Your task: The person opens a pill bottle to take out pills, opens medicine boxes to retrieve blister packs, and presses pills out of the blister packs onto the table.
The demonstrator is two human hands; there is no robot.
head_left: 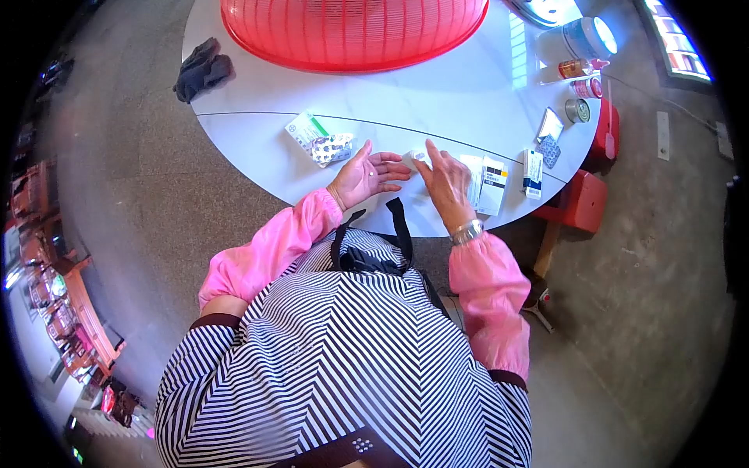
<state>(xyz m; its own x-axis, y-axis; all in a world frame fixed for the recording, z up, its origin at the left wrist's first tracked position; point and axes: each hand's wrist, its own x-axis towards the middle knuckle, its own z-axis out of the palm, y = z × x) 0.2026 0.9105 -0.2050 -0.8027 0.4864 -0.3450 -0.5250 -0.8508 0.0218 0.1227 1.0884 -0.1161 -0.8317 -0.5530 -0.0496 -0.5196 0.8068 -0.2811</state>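
My left hand is palm up above the table's near edge, fingers stretched out, with what looks like a small white pill on the palm. Beside its fingertips, my right hand pinches a small white object between thumb and fingers; its exact kind is unclear. Left of my hands, a blister pack of tablets lies against a green-and-white medicine box. Just right of my right hand is a white medicine box with black and yellow marks. Farther right stands a white and dark-blue box.
A red mesh food cover takes up the far side of the round white table. A dark cloth lies at the left edge. Along the right edge are a tin, a blister pack and jars. Red stools stand beyond.
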